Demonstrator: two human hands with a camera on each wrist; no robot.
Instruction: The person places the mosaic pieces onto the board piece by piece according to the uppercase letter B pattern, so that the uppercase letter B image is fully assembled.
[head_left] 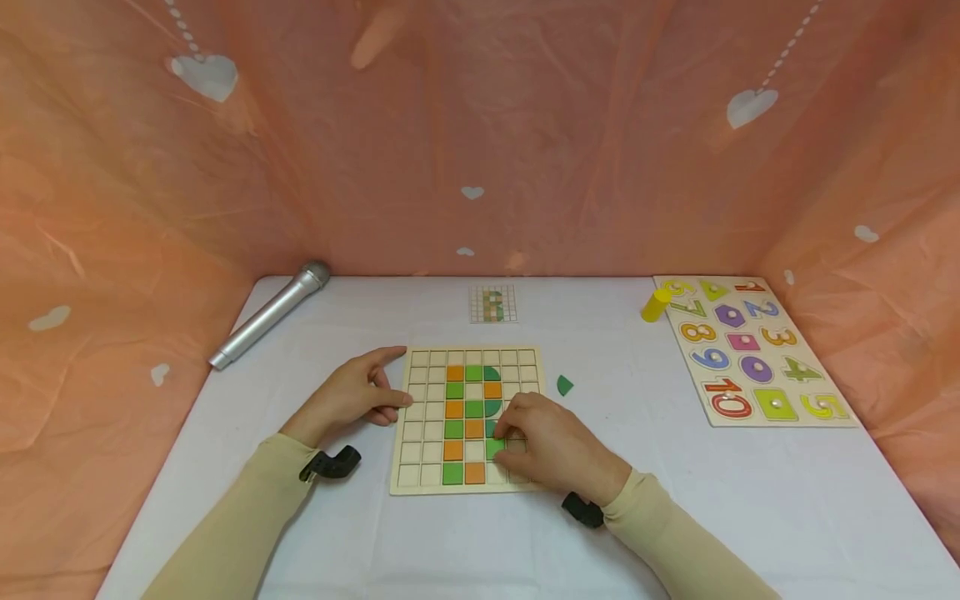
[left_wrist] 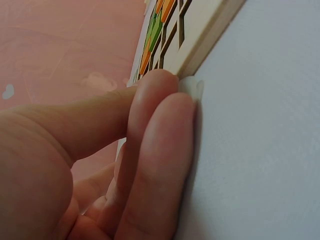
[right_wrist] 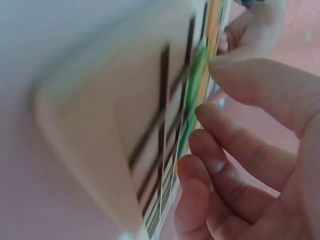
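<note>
A wooden grid board (head_left: 437, 357) lies on the white table, with orange, green and dark green tiles set in its middle columns. My left hand (head_left: 348, 393) is at the board's left side, index finger stretched to the far corner and thumb touching the edge; in the left wrist view its fingertips (left_wrist: 167, 120) rest against the rim. Over the board's right part, my right hand (head_left: 551, 442) has thumb and index finger at opposite edges of a green square tile (head_left: 495, 449). The right wrist view shows that tile (right_wrist: 196, 75) by the fingertips. My palm covers several cells.
Right of the board lies a loose dark green quarter-circle tile (head_left: 565, 385). A small pattern card (head_left: 493, 304) is behind the board. A silver microphone (head_left: 270, 316) lies at the far left; a yellow cylinder (head_left: 656, 305) and a number puzzle board (head_left: 757, 354) are at the right.
</note>
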